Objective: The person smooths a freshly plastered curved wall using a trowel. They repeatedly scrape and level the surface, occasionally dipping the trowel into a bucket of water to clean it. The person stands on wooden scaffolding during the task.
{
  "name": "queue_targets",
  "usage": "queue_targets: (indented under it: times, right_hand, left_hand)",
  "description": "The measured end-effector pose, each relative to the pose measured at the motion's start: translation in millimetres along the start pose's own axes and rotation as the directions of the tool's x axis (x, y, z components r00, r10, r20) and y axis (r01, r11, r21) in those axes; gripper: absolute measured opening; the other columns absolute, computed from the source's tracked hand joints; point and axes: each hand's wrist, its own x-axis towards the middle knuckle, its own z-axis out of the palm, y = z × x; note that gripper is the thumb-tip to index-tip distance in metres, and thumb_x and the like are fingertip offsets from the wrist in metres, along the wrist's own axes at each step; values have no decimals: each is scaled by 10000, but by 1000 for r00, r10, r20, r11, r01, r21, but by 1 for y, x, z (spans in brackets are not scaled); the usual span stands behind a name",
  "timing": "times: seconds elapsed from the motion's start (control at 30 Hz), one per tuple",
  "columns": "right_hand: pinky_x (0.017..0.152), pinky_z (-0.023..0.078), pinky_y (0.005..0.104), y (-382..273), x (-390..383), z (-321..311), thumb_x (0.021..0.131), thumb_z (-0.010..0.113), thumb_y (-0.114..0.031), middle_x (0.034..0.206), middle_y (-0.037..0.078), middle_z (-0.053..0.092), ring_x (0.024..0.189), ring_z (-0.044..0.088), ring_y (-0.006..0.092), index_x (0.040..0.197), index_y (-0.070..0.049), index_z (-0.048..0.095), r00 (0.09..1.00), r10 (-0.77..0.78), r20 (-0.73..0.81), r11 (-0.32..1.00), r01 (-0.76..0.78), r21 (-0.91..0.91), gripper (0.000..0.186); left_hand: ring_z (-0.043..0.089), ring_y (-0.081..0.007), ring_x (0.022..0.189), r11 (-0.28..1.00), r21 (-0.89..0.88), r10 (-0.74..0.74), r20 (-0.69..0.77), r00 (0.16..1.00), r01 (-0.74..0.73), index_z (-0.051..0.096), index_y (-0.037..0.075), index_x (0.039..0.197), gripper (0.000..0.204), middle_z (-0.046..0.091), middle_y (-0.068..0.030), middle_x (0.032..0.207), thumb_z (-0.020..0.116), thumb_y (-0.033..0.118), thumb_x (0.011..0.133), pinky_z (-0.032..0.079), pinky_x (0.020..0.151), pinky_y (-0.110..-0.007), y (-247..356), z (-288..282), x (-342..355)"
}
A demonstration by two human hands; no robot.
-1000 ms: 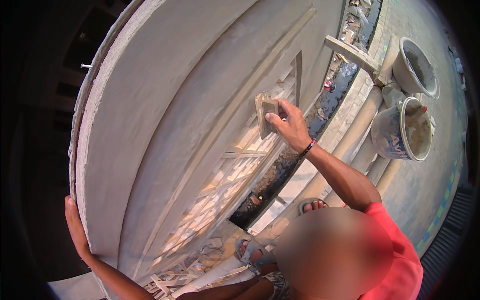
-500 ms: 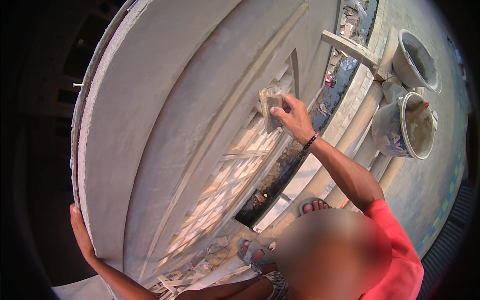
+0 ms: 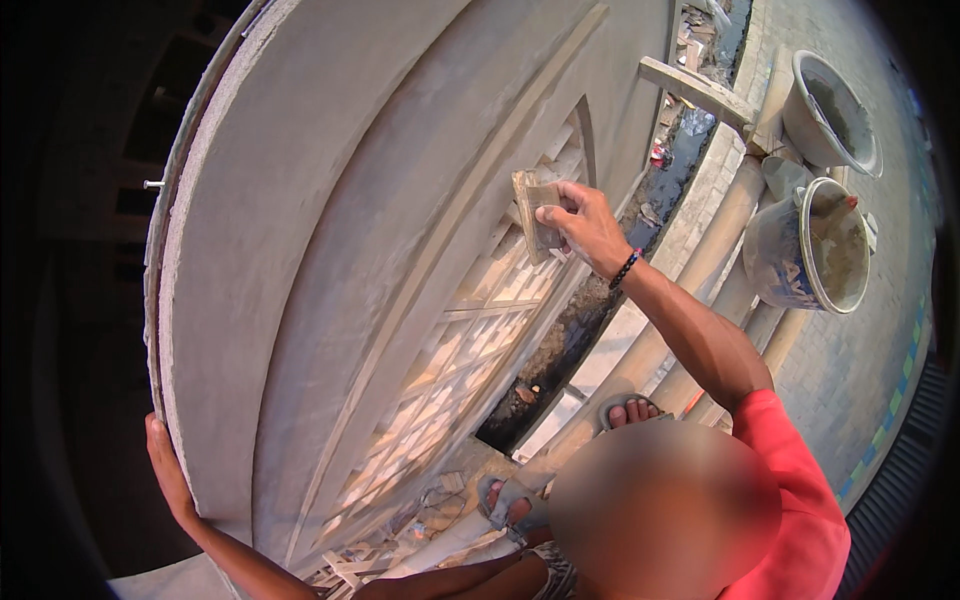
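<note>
My right hand [image 3: 575,220] grips a small, flat, plaster-smeared float or block [image 3: 530,215] with a pale edge, held at the upper part of a slatted opening [image 3: 470,340] in the grey plastered wall [image 3: 360,200]. My left hand [image 3: 170,465], at far lower left, is curled round the rough outer edge of that wall, its fingertips partly hidden. My sandalled feet [image 3: 630,410] stand low on round poles or pipes [image 3: 715,235] beside the wall. A red sleeve covers my right upper arm, and a blurred patch hides the lower middle of the view.
A bucket of grey mix [image 3: 775,260] with a tool in it and a wide tub [image 3: 800,125] stand at right on paving. A plank [image 3: 690,90] juts from the wall. A dark, littered drain [image 3: 540,370] runs along the wall's foot. A nail [image 3: 153,184] sticks out at the left edge.
My right hand has shifted slightly up along the slatted opening with the tool still in it. My left hand stays on the wall edge. The whole view has tilted a little.
</note>
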Motion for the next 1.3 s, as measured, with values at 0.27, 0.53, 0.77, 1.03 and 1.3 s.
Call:
queue_targets:
  times: [0.27,0.53,0.77,1.03,1.3]
  right_hand:
    - [458,406,215,-45,78,-62,910,645,-188,731,-7,579,566,530,70,919,-14,629,972,32,-233,998,-18,63,175]
    - [504,444,279,-9,-10,-26,906,651,-206,780,14,574,684,568,106,959,-53,598,964,219,148,938,-250,240,171]
    - [499,422,256,-77,82,-119,931,622,-215,815,7,568,683,548,107,927,-59,591,970,34,-239,976,19,215,158]
    - [546,450,262,-32,71,-51,929,653,-258,831,5,573,730,554,85,989,-39,603,984,29,-173,999,-24,34,232]
    - [705,541,291,-36,65,-94,929,641,-221,979,48,663,844,641,136,1237,-26,606,950,-230,-210,972,237,8,366]
  left_hand:
    - [429,-170,883,999,23,35,43,998,-36,520,15,1055,455,480,-58,923,352,438,1071,391,873,-306,10,5,4]
    - [425,-166,882,999,19,32,38,999,-33,521,13,1053,453,479,-55,924,356,435,1070,388,872,-303,19,5,-2]
    - [423,-163,881,999,3,33,64,997,-33,518,11,1052,458,483,-58,926,357,438,1071,390,870,-304,2,1,5]
    - [436,-173,907,998,51,42,40,998,-44,517,3,1080,461,491,-73,947,364,437,1071,389,896,-305,5,1,4]
    - [446,-188,932,1000,28,0,22,1000,-1,523,6,1107,471,500,-83,979,342,440,1072,383,922,-315,8,4,1]
